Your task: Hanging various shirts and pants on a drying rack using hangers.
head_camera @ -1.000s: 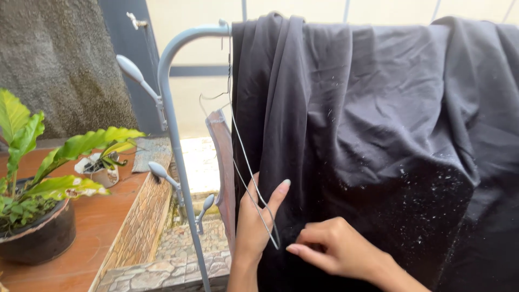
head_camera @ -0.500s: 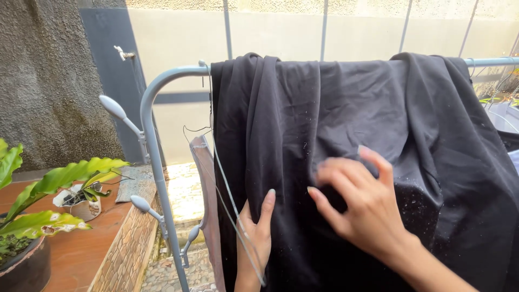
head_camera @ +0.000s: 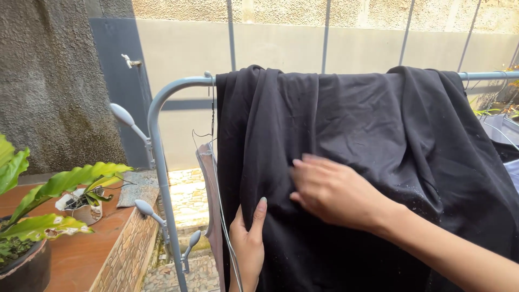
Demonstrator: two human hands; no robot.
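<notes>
A large black cloth [head_camera: 378, 124] hangs over the top rail of a grey metal drying rack [head_camera: 157, 140]. My left hand [head_camera: 247, 246] grips the cloth's left edge low down, with the thumb in front and the fingers behind the fabric. My right hand [head_camera: 332, 192] lies flat on the front of the cloth near its middle, fingers together and pointing left, holding nothing. A thin wire hanger [head_camera: 221, 211] with a brownish garment [head_camera: 208, 178] on it hangs from the rail just left of the cloth, beside my left hand.
Grey pegs stick out from the rack's left post. A leafy green plant [head_camera: 65, 181] in a dark pot [head_camera: 27, 270] and a small white pot [head_camera: 81, 208] stand on a brick-edged ledge at left. A rough wall with a tap [head_camera: 128, 60] rises behind. More hangers show at far right.
My right hand rose from pinching the cloth low down, then swept left across the fabric and now rests flat on it. My left hand kept its place at the cloth's edge. The view tilted up.
</notes>
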